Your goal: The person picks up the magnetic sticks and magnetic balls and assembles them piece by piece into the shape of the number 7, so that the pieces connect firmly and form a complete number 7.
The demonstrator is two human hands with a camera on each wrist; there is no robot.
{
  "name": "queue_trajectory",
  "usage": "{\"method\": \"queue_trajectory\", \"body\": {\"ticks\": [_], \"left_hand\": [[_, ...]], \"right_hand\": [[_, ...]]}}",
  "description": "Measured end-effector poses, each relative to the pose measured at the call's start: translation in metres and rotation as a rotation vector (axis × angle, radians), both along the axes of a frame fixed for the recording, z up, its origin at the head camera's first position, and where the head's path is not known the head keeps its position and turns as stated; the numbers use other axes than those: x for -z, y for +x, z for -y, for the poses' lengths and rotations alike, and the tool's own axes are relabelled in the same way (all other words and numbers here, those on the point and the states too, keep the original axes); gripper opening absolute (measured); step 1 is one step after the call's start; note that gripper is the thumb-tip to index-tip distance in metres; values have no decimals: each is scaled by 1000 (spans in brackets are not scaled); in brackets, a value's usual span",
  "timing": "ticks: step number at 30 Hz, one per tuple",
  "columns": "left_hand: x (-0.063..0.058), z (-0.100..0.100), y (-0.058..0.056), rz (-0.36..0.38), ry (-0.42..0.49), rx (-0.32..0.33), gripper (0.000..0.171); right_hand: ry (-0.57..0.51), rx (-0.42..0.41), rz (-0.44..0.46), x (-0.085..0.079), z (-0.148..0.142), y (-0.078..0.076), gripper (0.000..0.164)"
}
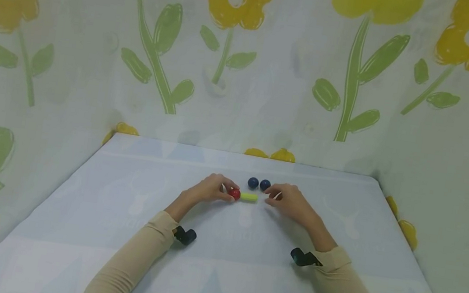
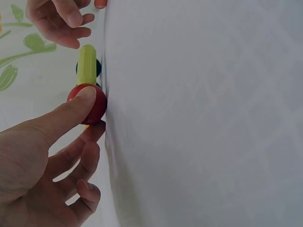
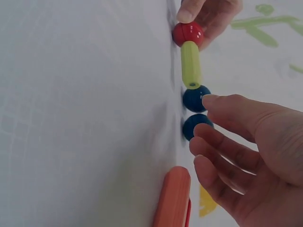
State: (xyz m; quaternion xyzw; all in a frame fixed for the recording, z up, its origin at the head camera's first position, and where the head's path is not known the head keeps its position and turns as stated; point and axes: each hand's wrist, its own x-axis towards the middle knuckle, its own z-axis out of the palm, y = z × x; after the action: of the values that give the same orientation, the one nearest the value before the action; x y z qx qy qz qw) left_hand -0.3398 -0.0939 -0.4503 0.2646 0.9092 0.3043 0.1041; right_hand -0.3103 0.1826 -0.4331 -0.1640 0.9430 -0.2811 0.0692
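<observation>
The left hand (image 1: pixel 210 188) pinches a round, shiny red ball (image 2: pixel 98 108) between thumb and finger, just over the bench (image 1: pixel 222 235). A straight, yellow-green stick (image 2: pixel 86 66) pokes out from the ball. The stick has a small dark hole in its free end. The right hand (image 1: pixel 292 203) holds nothing; its fingers bend softly, with a gap between thumb and fingers, near the stick's free end. Two smooth, shiny blue balls sit side by side, one (image 3: pixel 193 100) partly behind the thumb, the other (image 3: pixel 195 124) partly behind a fingertip. I can't tell if the hand touches them. A fat orange stick (image 3: pixel 171 198) is cut off at the bottom of the right wrist view, and something red beside it is hard to make out.
</observation>
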Motion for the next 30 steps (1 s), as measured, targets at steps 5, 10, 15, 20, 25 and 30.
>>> {"method": "queue_trajectory", "body": {"ticks": [5,10,15,20,25,30], "left_hand": [[-1,0,0,-1,4,8,38],[-1,0,-1,3,11,17,38],[2,1,-1,-5,14,23,38],[2,1,-1,2,10,16,39],[1,1,-1,-1,8,12,39],[0,0,1,15,18,-1,38]], "right_hand": [[-31,22,-8,-2,-6,1,25],[-56,19,-66,-4,-9,0,26],[-67,34,-102,-4,-8,-3,27],[-78,47,-126,0,-7,-8,26],[-97,79,-152,3,-4,-11,23],[-77,86,-138,5,-1,-13,30]]}}
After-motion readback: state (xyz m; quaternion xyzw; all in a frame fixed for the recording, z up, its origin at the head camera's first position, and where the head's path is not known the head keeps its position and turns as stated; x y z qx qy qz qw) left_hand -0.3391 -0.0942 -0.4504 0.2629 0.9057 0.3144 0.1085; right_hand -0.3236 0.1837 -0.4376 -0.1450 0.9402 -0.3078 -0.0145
